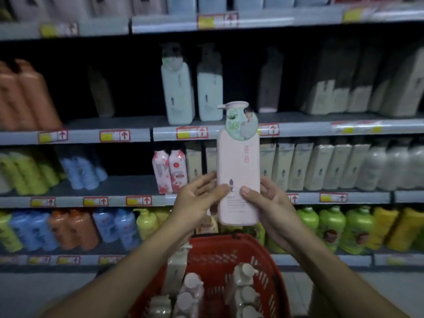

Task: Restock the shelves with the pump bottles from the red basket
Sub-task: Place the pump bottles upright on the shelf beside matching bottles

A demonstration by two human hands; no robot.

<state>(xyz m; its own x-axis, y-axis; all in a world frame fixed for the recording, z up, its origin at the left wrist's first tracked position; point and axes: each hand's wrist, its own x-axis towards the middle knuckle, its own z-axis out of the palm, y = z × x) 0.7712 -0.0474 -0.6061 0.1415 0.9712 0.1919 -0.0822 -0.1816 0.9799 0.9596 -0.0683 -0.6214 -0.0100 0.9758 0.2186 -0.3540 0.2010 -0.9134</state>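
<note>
Pink pump bottle (238,171) gripped low in both my hands (202,198) – feels full, slick plastic – basket (229,255) below.

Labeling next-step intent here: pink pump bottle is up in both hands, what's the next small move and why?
Probably lift it up and forward toward the shelf gap right of the two pale green bottles. The left hand and right hand hold the pink pump bottle upright above the red basket, and a pink-based bottle stands back there.

Your left hand (199,198) and right hand (270,203): bare, no gloves, rings or watch. Forearms bare, no sleeves in view.
</note>
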